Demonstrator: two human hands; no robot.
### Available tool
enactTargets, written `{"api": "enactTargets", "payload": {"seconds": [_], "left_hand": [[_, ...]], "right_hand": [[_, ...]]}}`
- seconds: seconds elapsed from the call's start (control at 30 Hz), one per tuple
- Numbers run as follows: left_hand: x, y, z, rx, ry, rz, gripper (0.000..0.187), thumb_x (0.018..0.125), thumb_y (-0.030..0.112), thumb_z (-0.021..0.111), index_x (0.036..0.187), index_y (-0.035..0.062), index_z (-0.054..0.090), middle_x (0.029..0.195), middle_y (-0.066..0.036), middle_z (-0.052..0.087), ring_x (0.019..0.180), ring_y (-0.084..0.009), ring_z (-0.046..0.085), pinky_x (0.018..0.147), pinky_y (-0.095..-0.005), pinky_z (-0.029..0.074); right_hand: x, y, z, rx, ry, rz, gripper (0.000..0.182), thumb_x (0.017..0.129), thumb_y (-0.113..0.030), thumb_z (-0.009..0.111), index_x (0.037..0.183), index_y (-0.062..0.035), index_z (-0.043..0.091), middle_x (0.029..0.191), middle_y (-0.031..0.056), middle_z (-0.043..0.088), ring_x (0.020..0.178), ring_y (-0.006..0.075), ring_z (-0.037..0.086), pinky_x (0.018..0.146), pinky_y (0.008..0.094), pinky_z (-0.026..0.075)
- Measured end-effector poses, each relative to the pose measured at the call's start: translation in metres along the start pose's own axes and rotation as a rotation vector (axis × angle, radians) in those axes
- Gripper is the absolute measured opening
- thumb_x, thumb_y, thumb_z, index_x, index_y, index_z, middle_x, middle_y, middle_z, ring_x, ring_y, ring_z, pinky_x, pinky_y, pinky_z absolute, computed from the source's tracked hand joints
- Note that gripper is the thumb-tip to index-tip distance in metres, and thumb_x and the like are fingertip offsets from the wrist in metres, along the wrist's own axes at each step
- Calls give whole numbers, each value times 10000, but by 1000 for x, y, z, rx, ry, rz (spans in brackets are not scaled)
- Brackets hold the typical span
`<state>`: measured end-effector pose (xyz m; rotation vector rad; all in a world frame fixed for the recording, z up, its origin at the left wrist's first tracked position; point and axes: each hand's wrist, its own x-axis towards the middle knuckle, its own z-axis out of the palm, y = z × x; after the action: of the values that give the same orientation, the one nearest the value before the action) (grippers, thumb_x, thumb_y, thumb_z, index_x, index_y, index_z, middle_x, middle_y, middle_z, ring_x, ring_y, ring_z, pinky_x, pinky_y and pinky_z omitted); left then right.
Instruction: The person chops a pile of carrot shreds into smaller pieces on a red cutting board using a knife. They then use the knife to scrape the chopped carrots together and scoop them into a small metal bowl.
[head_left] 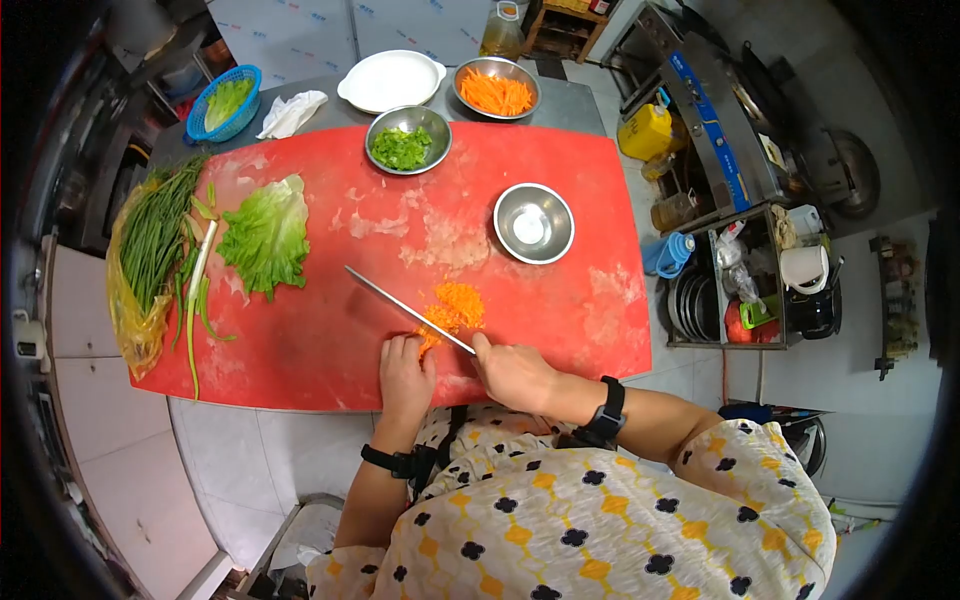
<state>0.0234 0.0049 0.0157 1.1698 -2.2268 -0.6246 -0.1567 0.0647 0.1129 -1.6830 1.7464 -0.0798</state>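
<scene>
Holding the long steel-bladed knife slantwise, near right to far left, in the right hand, and touching thin orange strips at the far-right side of the closer left hand, beside the finely chopped orange heap on the red board.

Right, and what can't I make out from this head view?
All in the head view:
- Knife handle: hidden by the right hand.
- Blade face: hidden, as the knife is seen almost edge-on.
- Left hand fingertips: hidden by the curled fingers, so their grip is unclear.
- Small metal bowl: glare obscures its bottom.
- Yellow jug: label too small to read.
</scene>
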Motion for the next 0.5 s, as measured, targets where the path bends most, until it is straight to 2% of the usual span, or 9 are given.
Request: {"api": "enactTargets", "payload": {"seconds": [0.1,0.17,0.3,0.37,0.5], "left_hand": [[1,4,-5,33,-59,-87,245,765,43,691,982,2,584,995,-178,580,980,-392,546,862,-458,469],[5,7,-5,-143,21,-230,286,754,18,702,1012,-8,581,994,-192,580,1013,-405,548,859,-461,474],[6,-3,-2,-153,7,-282,311,744,5,716,1031,-6,596,999,-194,585,989,-406,572,828,-461,489],[7,-5,-1,-134,-74,-247,283,747,12,719,1013,5,625,979,-191,603,925,-395,598,790,-459,502],[16,-5,8,-163,-93,-278,224,747,11,713,961,13,644,958,-176,620,880,-386,612,771,-455,508]], "right_hand": [[5,5,-4,25,-28,10,204,951,-157,482,1022,29,438,770,270,647,741,461,636,634,539,491],[3,12,-7,64,-13,-3,203,956,-163,483,1020,24,436,774,274,645,748,465,634,647,542,491],[-6,24,-9,125,59,52,202,973,-179,481,998,14,428,780,287,636,751,471,629,655,553,485],[-10,28,-11,130,78,76,205,978,-186,481,991,11,425,781,290,634,751,472,627,655,555,483],[-13,35,-9,114,158,90,206,971,-178,510,983,6,418,758,286,625,726,478,618,618,558,474]]}}
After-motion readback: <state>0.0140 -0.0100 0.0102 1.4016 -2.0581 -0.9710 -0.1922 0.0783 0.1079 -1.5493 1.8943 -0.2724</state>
